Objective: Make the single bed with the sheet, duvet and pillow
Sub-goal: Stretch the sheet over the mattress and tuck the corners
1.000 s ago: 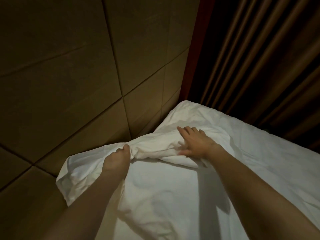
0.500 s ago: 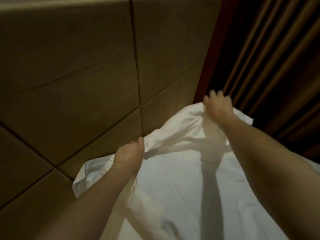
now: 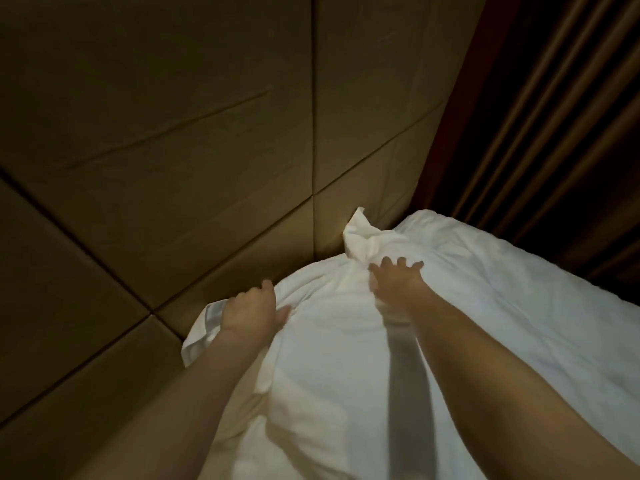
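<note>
Both bare arms reach forward over the white sheet (image 3: 346, 358), which lies rumpled across the bed and fills the near and right part of the view. The left hand (image 3: 252, 311) sits at the sheet's left edge, close to the padded wall (image 3: 173, 150); its fingers (image 3: 266, 287) are curled down into the cloth and the thumb lies along a fold, so the hand grips a bunch of the fabric there. Just beyond and to the left of that hand, a loose corner of the sheet hangs over the side of the bed against the wall panels. The right hand (image 3: 396, 280) lies farther away, near the far left corner of the bed, palm down with its fingers (image 3: 414, 265) spread apart and pressing on the cloth; whether the thumb pinches any fabric beneath cannot be told. Directly beyond this hand a twisted peak of sheet stands up against the wall. The right forearm throws a dark straight shadow on the sheet between the two arms. On the far right, behind the bed, hang dark pleated curtains (image 3: 554, 133), with a red vertical strip (image 3: 464, 98) between them and the wall. The scene is dimly lit.
</note>
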Available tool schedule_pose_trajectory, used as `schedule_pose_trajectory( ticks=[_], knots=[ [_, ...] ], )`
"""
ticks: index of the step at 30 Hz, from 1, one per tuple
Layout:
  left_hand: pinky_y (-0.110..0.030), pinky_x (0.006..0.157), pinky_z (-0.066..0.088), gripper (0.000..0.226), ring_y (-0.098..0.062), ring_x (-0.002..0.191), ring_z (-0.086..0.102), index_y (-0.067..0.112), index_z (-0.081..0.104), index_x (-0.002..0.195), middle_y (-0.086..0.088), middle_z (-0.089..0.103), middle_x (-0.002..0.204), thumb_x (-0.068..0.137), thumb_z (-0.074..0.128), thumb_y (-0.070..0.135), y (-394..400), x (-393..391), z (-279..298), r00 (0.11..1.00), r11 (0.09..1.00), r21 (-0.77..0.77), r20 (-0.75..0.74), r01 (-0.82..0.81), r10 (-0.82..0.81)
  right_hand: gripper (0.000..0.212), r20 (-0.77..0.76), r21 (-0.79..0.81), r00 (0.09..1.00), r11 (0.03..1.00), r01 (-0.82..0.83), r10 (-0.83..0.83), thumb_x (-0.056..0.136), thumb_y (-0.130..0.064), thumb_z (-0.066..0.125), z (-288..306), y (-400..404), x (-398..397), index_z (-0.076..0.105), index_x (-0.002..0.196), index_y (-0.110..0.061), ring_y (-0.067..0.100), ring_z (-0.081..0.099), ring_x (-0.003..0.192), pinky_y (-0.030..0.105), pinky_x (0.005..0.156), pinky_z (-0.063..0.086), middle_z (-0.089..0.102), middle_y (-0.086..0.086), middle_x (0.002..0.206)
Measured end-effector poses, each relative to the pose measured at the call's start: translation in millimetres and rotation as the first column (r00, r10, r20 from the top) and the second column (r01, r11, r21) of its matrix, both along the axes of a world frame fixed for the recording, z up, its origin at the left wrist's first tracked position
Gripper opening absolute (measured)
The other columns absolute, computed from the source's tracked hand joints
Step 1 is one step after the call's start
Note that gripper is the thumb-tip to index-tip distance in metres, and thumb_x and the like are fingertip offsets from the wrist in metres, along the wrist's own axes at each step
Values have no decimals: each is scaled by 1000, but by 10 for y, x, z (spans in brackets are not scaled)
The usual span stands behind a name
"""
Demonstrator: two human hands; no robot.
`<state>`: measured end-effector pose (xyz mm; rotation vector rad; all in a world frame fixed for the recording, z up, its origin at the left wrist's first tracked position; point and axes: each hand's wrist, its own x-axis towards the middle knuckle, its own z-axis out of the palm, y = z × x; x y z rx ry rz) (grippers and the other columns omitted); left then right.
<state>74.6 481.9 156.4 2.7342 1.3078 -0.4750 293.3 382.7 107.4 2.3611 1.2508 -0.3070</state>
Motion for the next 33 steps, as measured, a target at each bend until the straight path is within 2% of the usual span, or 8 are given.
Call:
schedule_pose_trajectory(
  ticks=[3,5,7,10,13,20,27,33],
  knots=[
    [-33,86,43,43,-24,113,55,12,47,122,-8,57,123,99,33,46,23,-79,-19,998,999,43,-56,-20,22,51,-52,15,999,1000,0,1,98,-33,36,46,-15,-73,23,145,-20,35,31,131,61,106,22,32,10,139],
    [-35,94,39,34,-25,117,50,13,45,126,-8,51,128,101,35,32,-27,-51,-26,990,983,162,-121,89,-69,52,-62,59,997,997,-43,46,98,-31,37,123,-36,-143,22,146,-19,33,32,130,59,106,24,32,10,141],
    [-35,95,37,32,-26,117,46,12,43,128,-9,48,128,97,40,20,-162,80,26,976,952,225,-114,207,-185,50,-57,137,996,988,-66,75,98,-31,37,204,-127,-230,24,145,-19,31,32,129,57,105,25,33,10,142],
    [-36,96,36,33,-27,118,43,11,43,127,-10,46,127,94,43,13,-513,397,135,929,900,230,-55,369,-367,45,-58,240,998,971,-3,17,96,-32,38,293,-439,-328,31,140,-20,30,34,126,54,104,28,37,8,137],
    [-36,99,36,34,-26,120,43,10,44,128,-11,47,129,94,45,14,-996,680,193,881,862,195,-37,468,-471,46,-98,222,992,970,97,-77,97,-26,38,399,-937,-367,30,141,-17,31,32,129,52,105,26,34,9,141],
    [-34,99,34,33,-25,121,44,10,46,127,-9,49,128,94,41,11,-2585,876,92,691,686,89,-57,722,-720,49,-111,222,933,906,360,-343,93,-15,49,403,-2746,-597,33,139,-7,33,33,128,42,102,31,35,16,140],
    [-32,97,35,31,-22,119,45,12,48,124,-6,51,126,94,41,12,-4178,751,82,456,449,83,-94,889,-885,46,-63,179,751,733,656,-657,94,-15,49,349,-4940,-1111,34,137,-7,32,35,127,41,99,34,35,16,139],
    [-32,97,36,31,-23,119,45,12,48,125,-6,51,126,95,44,16,-5863,561,213,277,264,118,-121,957,-953,47,-30,228,644,622,749,-765,96,-19,46,497,-6708,-1804,33,138,-6,33,34,128,40,99,34,33,17,142]
  ],
)
